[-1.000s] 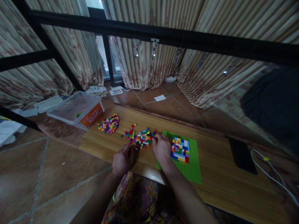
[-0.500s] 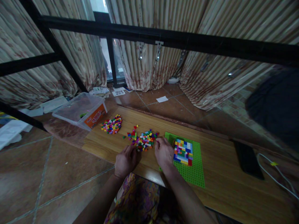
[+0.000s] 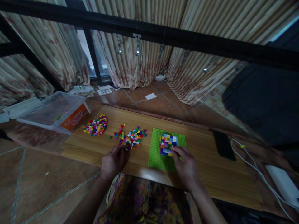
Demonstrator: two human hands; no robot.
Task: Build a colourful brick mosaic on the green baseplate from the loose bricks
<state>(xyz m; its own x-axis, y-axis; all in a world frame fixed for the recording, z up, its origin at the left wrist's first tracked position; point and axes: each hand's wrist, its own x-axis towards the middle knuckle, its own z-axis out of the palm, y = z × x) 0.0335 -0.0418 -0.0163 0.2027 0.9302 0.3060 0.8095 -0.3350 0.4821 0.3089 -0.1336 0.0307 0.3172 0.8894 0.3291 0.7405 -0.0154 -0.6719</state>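
Note:
A green baseplate (image 3: 156, 148) lies on the wooden board (image 3: 210, 174), with a patch of coloured bricks (image 3: 168, 143) built near its far side. My right hand (image 3: 185, 166) rests on the plate's near right part, fingertips pinched at the lower edge of the built patch; whether a brick is between them is hidden. My left hand (image 3: 112, 161) lies curled on the board, fingers touching the near edge of the middle pile of loose bricks (image 3: 132, 140).
A second brick pile (image 3: 96, 125) lies further left. A clear plastic tub (image 3: 52, 111) with an orange label stands at the board's left end. A black phone (image 3: 223, 145), a white cable (image 3: 254, 172) and a white box (image 3: 281, 183) are at the right.
My right hand has left the middle brick pile and moved right onto the green baseplate, to the built patch. The left hand stays by the pile. The camera view has shifted right.

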